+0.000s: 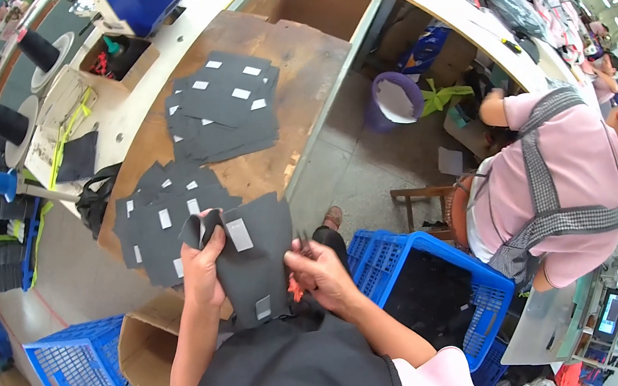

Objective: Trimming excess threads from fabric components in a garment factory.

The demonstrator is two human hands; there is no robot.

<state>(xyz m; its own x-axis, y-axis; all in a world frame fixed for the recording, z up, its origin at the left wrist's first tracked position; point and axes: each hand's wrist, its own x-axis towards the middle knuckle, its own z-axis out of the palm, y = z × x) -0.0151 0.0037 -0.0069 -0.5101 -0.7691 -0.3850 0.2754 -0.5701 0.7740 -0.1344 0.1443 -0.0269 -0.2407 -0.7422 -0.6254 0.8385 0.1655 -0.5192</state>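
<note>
My left hand [204, 270] grips a dark grey fabric piece [251, 265] at its folded upper left edge, thumb on top. Light rectangular patches show on the cloth, one near the top and one near the lower end. Close to the cloth's right edge, my right hand [323, 277] is closed around what look like small thread snips [303, 243], their dark tips pointing up. Something orange shows under that hand. Beyond my left hand lies a fanned pile of similar grey pieces [164, 217], and a second pile [220, 111] sits farther away on the wooden board [298, 67].
A blue crate [493, 300] holding dark cloth stands at my right. Another blue crate [77, 359] and a cardboard box [147, 338] are at lower left. A co-worker [551, 178] sits at right, near a purple bin [377, 114]. Black thread cones [38, 50] stand left.
</note>
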